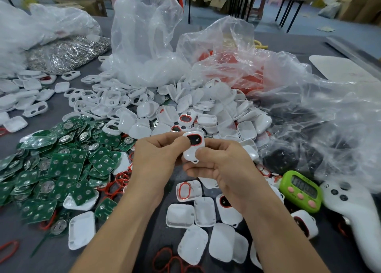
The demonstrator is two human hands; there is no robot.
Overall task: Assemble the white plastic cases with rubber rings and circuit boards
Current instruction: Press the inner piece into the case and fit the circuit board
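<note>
Fingertips of both hands pinch one small white case (188,155) held up just above the middle of the view. The left hand (156,157) comes in from 7 o'clock, fingers curled, its thumb tip against the case's left edge. The right hand (226,169) comes in from 5 o'clock, its thumb pressing the lower face of the case and its curled fingers wrapped behind the right side. A red rubber ring (189,136) frames a dark window at the top of the case, between the two thumbs. At 6 o'clock, below the hands, open white shells (181,215) lie on the grey table (24,252), with loose red rings (169,260) near the bottom edge. At 9 o'clock lies a heap of green circuit boards (61,165). At 12 o'clock, a large pile of white case halves (185,106) spills from clear plastic bags (144,35). At 4 o'clock sits a green timer (301,190).
</note>
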